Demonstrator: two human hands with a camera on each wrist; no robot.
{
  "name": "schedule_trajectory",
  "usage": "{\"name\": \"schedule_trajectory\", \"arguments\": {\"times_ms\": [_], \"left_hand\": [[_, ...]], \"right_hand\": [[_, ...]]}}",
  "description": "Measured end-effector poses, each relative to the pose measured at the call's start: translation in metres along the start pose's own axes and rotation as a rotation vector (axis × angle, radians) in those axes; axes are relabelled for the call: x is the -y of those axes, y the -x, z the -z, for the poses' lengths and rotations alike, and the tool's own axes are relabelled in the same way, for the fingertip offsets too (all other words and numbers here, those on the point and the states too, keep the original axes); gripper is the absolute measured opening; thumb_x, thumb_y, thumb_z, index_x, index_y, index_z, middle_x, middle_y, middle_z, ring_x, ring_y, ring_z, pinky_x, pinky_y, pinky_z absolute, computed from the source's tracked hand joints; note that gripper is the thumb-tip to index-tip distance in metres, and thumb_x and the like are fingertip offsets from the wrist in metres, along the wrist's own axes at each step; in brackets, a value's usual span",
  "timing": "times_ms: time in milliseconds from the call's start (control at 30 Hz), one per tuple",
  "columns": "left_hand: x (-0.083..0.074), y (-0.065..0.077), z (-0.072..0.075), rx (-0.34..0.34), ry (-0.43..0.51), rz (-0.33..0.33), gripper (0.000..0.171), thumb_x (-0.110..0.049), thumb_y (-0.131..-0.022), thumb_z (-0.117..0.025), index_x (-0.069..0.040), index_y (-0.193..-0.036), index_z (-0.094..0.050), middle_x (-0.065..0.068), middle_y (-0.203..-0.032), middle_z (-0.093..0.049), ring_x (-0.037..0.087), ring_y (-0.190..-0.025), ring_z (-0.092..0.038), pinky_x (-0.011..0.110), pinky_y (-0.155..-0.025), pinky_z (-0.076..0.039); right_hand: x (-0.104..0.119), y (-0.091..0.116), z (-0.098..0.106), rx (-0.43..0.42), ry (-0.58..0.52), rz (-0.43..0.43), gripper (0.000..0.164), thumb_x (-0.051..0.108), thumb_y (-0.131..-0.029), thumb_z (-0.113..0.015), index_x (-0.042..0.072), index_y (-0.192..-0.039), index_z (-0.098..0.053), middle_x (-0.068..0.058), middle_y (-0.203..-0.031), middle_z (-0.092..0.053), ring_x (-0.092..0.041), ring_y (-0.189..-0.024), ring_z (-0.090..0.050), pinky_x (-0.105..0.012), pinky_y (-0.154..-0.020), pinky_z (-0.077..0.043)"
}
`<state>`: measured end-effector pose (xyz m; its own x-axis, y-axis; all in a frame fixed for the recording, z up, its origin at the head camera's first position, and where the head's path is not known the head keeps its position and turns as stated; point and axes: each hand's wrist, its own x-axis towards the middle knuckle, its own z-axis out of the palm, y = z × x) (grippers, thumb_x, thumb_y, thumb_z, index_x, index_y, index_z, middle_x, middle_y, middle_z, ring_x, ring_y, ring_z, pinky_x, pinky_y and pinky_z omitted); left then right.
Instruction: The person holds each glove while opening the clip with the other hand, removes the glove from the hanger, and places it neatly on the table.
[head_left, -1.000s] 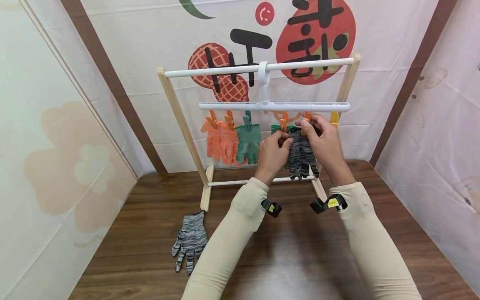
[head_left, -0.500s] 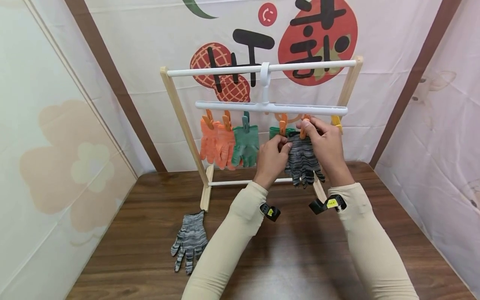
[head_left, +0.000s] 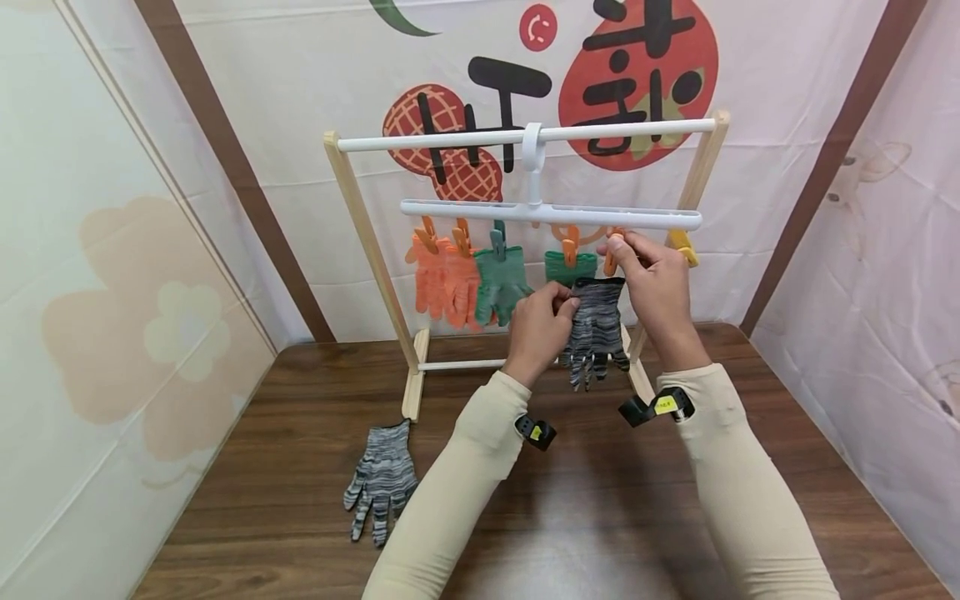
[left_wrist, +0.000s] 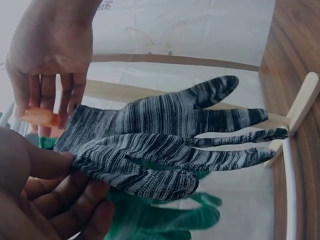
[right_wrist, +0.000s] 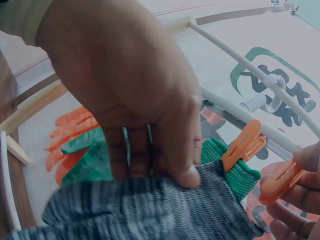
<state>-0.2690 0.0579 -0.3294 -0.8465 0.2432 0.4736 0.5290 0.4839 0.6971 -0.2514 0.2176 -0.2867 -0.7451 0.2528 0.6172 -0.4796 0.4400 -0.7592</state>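
Observation:
My left hand [head_left: 538, 329] pinches the cuff edge of a grey-and-black striped knit glove [head_left: 596, 321], whose fingers hang downward. At the upper right my right hand [head_left: 658, 287] holds an orange clothespin [head_left: 611, 257] under the white hanger bar [head_left: 622, 218]. In the right wrist view, this orange clothespin [right_wrist: 282, 182] sits between thumb and fingers, apart from the striped cuff. The left wrist view shows the striped glove [left_wrist: 165, 132] spread out, with the thumb on its cuff. Behind it hangs a green glove [head_left: 572, 267], clipped by another orange clothespin [right_wrist: 243, 146].
Orange gloves [head_left: 430, 275] and another green glove [head_left: 498, 279] hang clipped on the hanger's left half. A yellow clothespin [head_left: 682, 246] is at its right end. The wooden rack [head_left: 367, 242] stands on the brown table [head_left: 570, 517]. A second striped glove [head_left: 382, 475] lies at left.
The striped glove has come down and away from the orange clothespin, following my left hand, which moved slightly lower. My right hand stays at the clothespin. The hanger has swung a little.

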Motion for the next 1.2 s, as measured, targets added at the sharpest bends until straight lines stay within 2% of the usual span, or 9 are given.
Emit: {"name": "schedule_trajectory", "arguments": {"times_ms": [133, 233, 367, 467, 667, 867, 1067, 1200], "left_hand": [[0.004, 0.006, 0.002, -0.001, -0.014, 0.001, 0.016, -0.023, -0.102, -0.064, -0.009, -0.105, -0.073, -0.001, -0.077, -0.065, 0.013, -0.058, -0.053, 0.028, -0.057, -0.041], [0.009, 0.011, 0.005, -0.004, -0.022, 0.010, 0.016, -0.023, -0.102, -0.065, -0.010, -0.106, -0.073, -0.001, -0.079, -0.066, 0.012, -0.061, -0.055, 0.029, -0.060, -0.044], [0.021, 0.025, 0.010, -0.003, -0.012, 0.023, 0.015, -0.022, -0.102, -0.065, -0.009, -0.104, -0.073, -0.001, -0.079, -0.066, 0.012, -0.060, -0.053, 0.031, -0.061, -0.044], [0.033, 0.037, 0.016, 0.006, 0.017, 0.042, 0.012, -0.020, -0.101, -0.066, -0.009, -0.102, -0.072, 0.000, -0.076, -0.065, 0.013, -0.058, -0.051, 0.031, -0.061, -0.043], [0.054, 0.053, 0.036, -0.006, 0.061, 0.095, 0.010, -0.017, -0.100, -0.068, -0.008, -0.099, -0.072, 0.002, -0.077, -0.065, 0.015, -0.062, -0.052, 0.033, -0.064, -0.045], [0.075, 0.067, 0.054, -0.005, 0.070, 0.154, 0.012, -0.016, -0.100, -0.067, -0.006, -0.102, -0.073, 0.003, -0.079, -0.067, 0.016, -0.063, -0.052, 0.034, -0.063, -0.044], [0.096, 0.081, 0.063, 0.007, 0.053, 0.225, 0.013, -0.014, -0.099, -0.067, -0.003, -0.102, -0.072, 0.005, -0.082, -0.070, 0.015, -0.064, -0.054, 0.033, -0.063, -0.046], [0.109, 0.089, 0.068, 0.018, 0.035, 0.279, 0.012, -0.013, -0.099, -0.067, -0.002, -0.101, -0.072, 0.004, -0.078, -0.067, 0.014, -0.061, -0.051, 0.031, -0.060, -0.043]], "right_hand": [[0.000, 0.000, 0.002, 0.017, -0.005, -0.008, 0.032, 0.031, -0.104, -0.060, 0.005, -0.113, -0.077, -0.013, -0.110, -0.074, -0.011, -0.096, -0.059, -0.029, -0.073, -0.037], [-0.002, 0.001, 0.003, 0.034, -0.002, -0.024, 0.036, 0.036, -0.104, -0.060, 0.005, -0.113, -0.076, -0.013, -0.108, -0.074, -0.012, -0.092, -0.059, -0.030, -0.075, -0.038], [-0.005, 0.003, 0.002, 0.052, 0.013, -0.019, 0.039, 0.040, -0.104, -0.059, 0.006, -0.113, -0.075, -0.014, -0.106, -0.074, -0.013, -0.093, -0.060, -0.030, -0.077, -0.042], [-0.005, 0.004, 0.002, 0.066, 0.030, -0.011, 0.039, 0.041, -0.104, -0.058, 0.007, -0.112, -0.075, -0.016, -0.107, -0.072, -0.015, -0.090, -0.058, -0.031, -0.073, -0.040], [-0.001, 0.003, 0.004, 0.089, 0.044, -0.022, 0.038, 0.038, -0.106, -0.056, 0.005, -0.117, -0.072, -0.010, -0.101, -0.068, -0.020, -0.089, -0.054, -0.030, -0.074, -0.039], [0.000, 0.003, 0.004, 0.089, 0.037, -0.049, 0.037, 0.033, -0.106, -0.057, 0.005, -0.126, -0.068, -0.009, -0.109, -0.070, -0.013, -0.094, -0.057, -0.026, -0.080, -0.041], [-0.004, 0.005, 0.004, 0.091, 0.006, -0.076, 0.040, 0.035, -0.105, -0.058, 0.005, -0.130, -0.066, -0.009, -0.112, -0.071, -0.010, -0.096, -0.060, -0.025, -0.083, -0.043], [-0.004, 0.004, 0.004, 0.091, -0.010, -0.078, 0.041, 0.035, -0.104, -0.059, 0.004, -0.132, -0.064, -0.011, -0.115, -0.071, -0.010, -0.097, -0.060, -0.025, -0.084, -0.044]]}}
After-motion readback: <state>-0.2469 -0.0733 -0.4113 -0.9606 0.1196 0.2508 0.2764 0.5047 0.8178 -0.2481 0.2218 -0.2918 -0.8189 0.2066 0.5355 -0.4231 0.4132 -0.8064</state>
